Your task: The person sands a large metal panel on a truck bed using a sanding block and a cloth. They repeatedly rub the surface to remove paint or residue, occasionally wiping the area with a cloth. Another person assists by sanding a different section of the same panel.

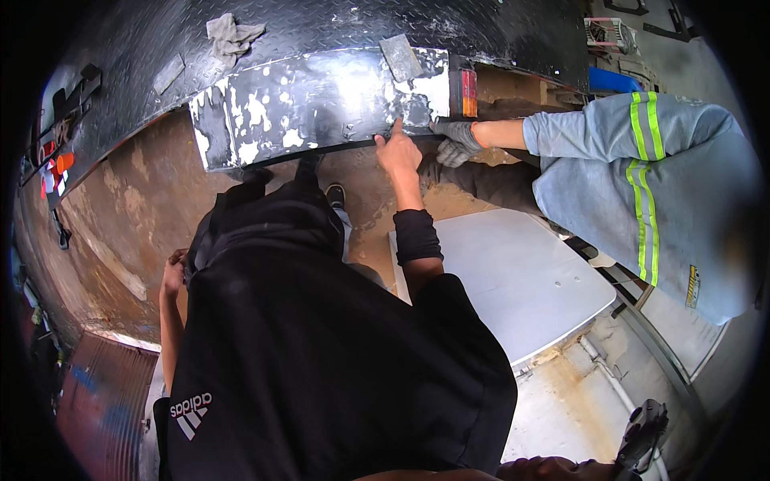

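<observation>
My right hand [398,152] is stretched forward at the near edge of a long metal panel [305,96], black with patchy white areas. Its index finger points onto the panel, the other fingers are bent, and it holds nothing. Down at my left side, my left hand [174,272] rests against my dark clothing with bent fingers; what they hold, if anything, is hidden. Right of my pointing hand, a co-worker's dark-gloved hand [457,140] touches the panel's near right corner. A grey rectangular piece [401,58] lies at the panel's far edge.
Behind the panel stretches a black diamond-plate surface [321,28] with a crumpled grey cloth [233,38] and another grey piece [168,74]. A red-orange lamp [469,92] sits beside the panel. A white board [505,280] and the co-worker in grey-blue workwear [593,192] are at right.
</observation>
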Motion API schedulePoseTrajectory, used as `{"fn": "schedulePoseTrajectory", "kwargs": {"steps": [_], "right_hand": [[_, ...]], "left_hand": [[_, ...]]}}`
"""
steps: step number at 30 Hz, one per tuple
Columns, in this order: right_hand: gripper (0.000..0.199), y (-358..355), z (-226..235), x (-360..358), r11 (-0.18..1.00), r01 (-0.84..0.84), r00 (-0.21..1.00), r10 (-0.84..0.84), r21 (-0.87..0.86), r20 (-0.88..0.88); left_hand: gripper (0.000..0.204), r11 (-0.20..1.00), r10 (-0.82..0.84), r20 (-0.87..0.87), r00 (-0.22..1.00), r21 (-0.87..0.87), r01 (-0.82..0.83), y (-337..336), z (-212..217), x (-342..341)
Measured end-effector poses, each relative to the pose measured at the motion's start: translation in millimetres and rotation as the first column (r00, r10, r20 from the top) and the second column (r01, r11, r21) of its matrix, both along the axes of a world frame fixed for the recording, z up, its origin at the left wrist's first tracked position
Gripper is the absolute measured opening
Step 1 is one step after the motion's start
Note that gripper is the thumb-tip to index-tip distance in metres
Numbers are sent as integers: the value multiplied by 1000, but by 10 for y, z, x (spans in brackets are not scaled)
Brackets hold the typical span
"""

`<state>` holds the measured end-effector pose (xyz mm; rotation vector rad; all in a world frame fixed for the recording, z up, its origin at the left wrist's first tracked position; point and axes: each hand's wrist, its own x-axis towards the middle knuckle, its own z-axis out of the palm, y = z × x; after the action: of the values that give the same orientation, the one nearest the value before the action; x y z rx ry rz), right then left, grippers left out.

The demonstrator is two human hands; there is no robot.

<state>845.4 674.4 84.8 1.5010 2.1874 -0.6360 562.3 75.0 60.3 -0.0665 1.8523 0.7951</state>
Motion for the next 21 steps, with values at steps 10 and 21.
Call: {"fn": "schedulePoseTrajectory", "kwargs": {"steps": [10, 21], "right_hand": [[82, -91, -126, 19, 999, 15, 999, -13, 40, -43], [78, -127, -71, 405, 950, 308, 940, -297, 44, -166]], "left_hand": [[21, 974, -19, 35, 999, 225, 11, -25, -102, 88], [26, 993, 54, -14, 998, -105, -55, 299, 147, 17]]}}
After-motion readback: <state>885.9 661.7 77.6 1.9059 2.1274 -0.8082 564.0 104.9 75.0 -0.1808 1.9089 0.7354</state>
